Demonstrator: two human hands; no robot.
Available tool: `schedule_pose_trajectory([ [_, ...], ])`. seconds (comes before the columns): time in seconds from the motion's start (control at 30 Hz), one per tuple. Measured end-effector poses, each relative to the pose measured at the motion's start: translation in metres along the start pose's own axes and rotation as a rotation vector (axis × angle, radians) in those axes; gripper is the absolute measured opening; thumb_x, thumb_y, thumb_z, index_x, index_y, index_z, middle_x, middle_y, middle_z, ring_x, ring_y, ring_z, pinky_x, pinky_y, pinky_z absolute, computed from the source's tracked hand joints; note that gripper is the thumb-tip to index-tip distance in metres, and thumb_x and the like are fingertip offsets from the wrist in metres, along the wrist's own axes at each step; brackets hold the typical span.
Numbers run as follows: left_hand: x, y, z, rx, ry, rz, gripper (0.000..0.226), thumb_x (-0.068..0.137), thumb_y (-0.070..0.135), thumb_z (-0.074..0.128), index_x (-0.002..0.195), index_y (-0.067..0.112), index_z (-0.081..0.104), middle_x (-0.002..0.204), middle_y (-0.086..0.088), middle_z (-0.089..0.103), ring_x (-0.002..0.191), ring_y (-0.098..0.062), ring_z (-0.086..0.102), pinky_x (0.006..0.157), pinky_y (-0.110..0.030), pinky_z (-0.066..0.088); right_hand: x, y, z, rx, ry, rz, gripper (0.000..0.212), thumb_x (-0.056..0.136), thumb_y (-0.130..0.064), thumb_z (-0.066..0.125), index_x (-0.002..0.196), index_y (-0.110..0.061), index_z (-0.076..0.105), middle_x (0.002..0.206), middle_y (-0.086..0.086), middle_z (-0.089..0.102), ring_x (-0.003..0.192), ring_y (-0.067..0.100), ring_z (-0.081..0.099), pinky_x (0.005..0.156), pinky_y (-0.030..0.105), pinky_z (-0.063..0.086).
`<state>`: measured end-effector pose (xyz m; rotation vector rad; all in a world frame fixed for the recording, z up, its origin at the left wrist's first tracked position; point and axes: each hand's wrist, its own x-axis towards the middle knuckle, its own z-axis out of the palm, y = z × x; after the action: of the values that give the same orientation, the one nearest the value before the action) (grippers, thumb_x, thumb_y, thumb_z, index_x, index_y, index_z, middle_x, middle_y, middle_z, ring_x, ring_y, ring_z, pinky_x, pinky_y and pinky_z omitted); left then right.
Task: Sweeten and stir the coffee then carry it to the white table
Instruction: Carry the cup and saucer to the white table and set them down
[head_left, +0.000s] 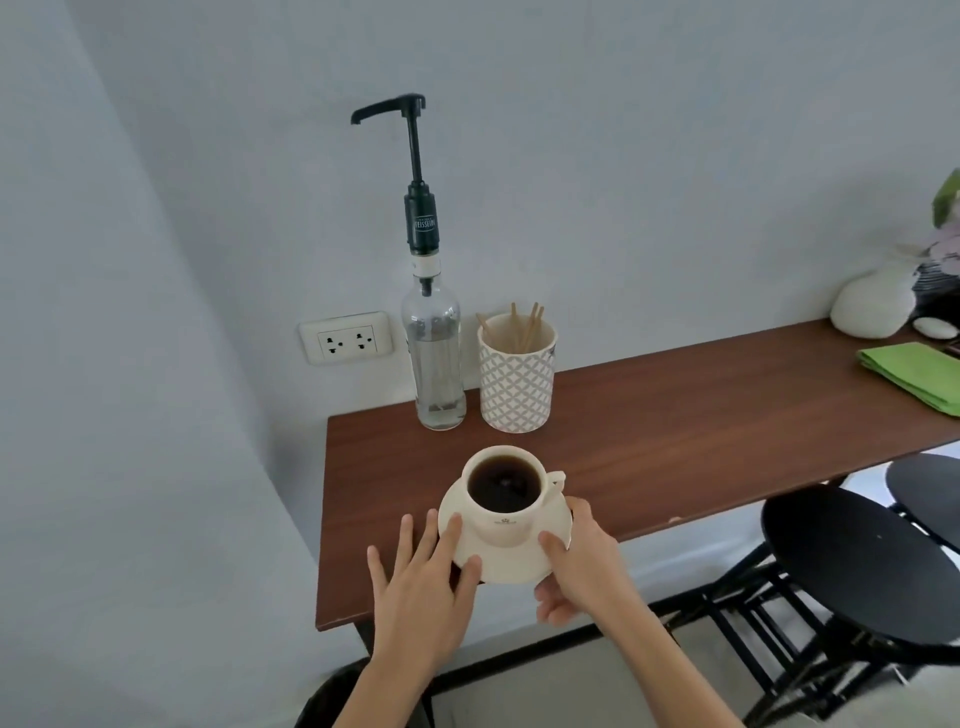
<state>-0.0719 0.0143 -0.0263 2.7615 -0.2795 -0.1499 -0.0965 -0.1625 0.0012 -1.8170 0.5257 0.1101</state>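
A cream cup (511, 512) full of dark coffee (503, 484) stands on a cream saucer (506, 564) near the front left of the brown wooden counter (675, 436). My right hand (576, 564) grips the saucer's right rim, thumb on top and fingers underneath. My left hand (423, 577) lies flat with fingers spread, its fingertips touching the saucer's left edge. Behind the cup stand a clear syrup bottle (435, 358) with a tall black pump (415, 171) and a patterned holder (516, 382) with several wooden stir sticks (524, 327).
A wall socket (345, 339) sits left of the bottle. At the counter's far right lie a green cloth (914, 374), a white vase (872, 306) and a small white object (935, 327). Black round stools (862, 561) stand under the counter's right side.
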Motion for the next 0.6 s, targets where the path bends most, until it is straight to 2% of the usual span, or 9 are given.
schedule_pose_trajectory([
  [0.03, -0.004, -0.001, 0.001, -0.005, -0.003, 0.008, 0.058, 0.102, 0.054, 0.023, 0.156, 0.04, 0.009, 0.168, 0.009, 0.008, 0.155, -0.021, -0.006, 0.121, -0.055, -0.006, -0.003, 0.005, 0.001, 0.067, -0.006, 0.012, 0.03, 0.101, -0.014, 0.044, 0.127, -0.026, 0.035, 0.093, 0.022, 0.07, 0.049, 0.028, 0.07, 0.044, 0.032, 0.058],
  [0.1, -0.011, -0.004, 0.003, -0.014, -0.012, 0.023, 0.058, 0.102, 0.055, 0.023, 0.156, 0.041, 0.008, 0.168, 0.01, 0.007, 0.155, -0.019, -0.007, 0.121, -0.054, -0.007, -0.009, 0.017, 0.005, 0.191, 0.002, 0.031, 0.039, 0.1, -0.009, 0.049, 0.132, -0.028, 0.035, 0.112, 0.017, 0.064, 0.074, 0.035, 0.076, 0.052, 0.037, 0.062],
  [0.17, -0.018, -0.007, 0.006, -0.03, -0.024, 0.033, 0.058, 0.102, 0.056, 0.023, 0.156, 0.041, 0.007, 0.168, 0.01, 0.004, 0.155, -0.018, -0.009, 0.121, -0.053, -0.009, -0.015, 0.028, 0.008, 0.307, 0.022, 0.048, 0.043, 0.098, -0.003, 0.055, 0.13, -0.026, 0.038, 0.125, 0.012, 0.056, 0.101, 0.036, 0.069, 0.06, 0.041, 0.065],
  [0.2, -0.021, -0.008, 0.006, -0.042, -0.031, 0.038, 0.059, 0.102, 0.056, 0.023, 0.156, 0.041, 0.006, 0.168, 0.011, 0.003, 0.155, -0.018, -0.009, 0.121, -0.052, -0.01, -0.018, 0.032, 0.009, 0.358, 0.027, 0.059, 0.042, 0.098, -0.002, 0.055, 0.128, -0.026, 0.04, 0.127, 0.013, 0.055, 0.106, 0.037, 0.066, 0.062, 0.041, 0.065],
  [0.3, -0.031, -0.011, 0.01, -0.083, -0.044, 0.053, 0.059, 0.102, 0.055, 0.025, 0.156, 0.041, 0.005, 0.168, 0.01, 0.001, 0.154, -0.016, -0.011, 0.119, -0.048, -0.016, -0.031, 0.039, 0.011, 0.441, 0.038, 0.081, 0.04, 0.1, -0.001, 0.051, 0.128, -0.028, 0.043, 0.119, 0.02, 0.063, 0.098, 0.037, 0.07, 0.061, 0.041, 0.063],
  [0.47, -0.052, -0.009, 0.015, -0.232, -0.03, 0.055, 0.059, 0.103, 0.049, 0.034, 0.156, 0.038, 0.01, 0.167, 0.01, 0.002, 0.143, -0.002, -0.017, 0.115, -0.041, -0.019, -0.05, 0.049, 0.009, 0.462, 0.074, 0.095, 0.041, 0.1, -0.001, 0.052, 0.13, -0.028, 0.044, 0.117, 0.021, 0.065, 0.096, 0.04, 0.071, 0.068, 0.052, 0.064],
  [0.53, -0.062, -0.006, 0.017, -0.351, -0.033, 0.041, 0.058, 0.103, 0.044, 0.041, 0.154, 0.039, 0.014, 0.164, 0.015, 0.005, 0.146, -0.004, -0.014, 0.116, -0.041, -0.017, -0.058, 0.052, 0.006, 0.47, 0.067, 0.079, 0.04, 0.1, 0.001, 0.051, 0.128, -0.028, 0.045, 0.115, 0.024, 0.066, 0.094, 0.042, 0.072, 0.064, 0.051, 0.064],
  [0.6, -0.073, -0.004, 0.018, -0.52, -0.032, 0.016, 0.054, 0.102, 0.036, 0.048, 0.148, 0.044, 0.022, 0.154, 0.024, 0.01, 0.153, -0.011, -0.001, 0.122, -0.043, -0.008, -0.065, 0.051, 0.0, 0.471, 0.046, 0.057, 0.039, 0.1, 0.002, 0.05, 0.125, -0.028, 0.048, 0.11, 0.027, 0.068, 0.09, 0.043, 0.073, 0.059, 0.047, 0.063],
])
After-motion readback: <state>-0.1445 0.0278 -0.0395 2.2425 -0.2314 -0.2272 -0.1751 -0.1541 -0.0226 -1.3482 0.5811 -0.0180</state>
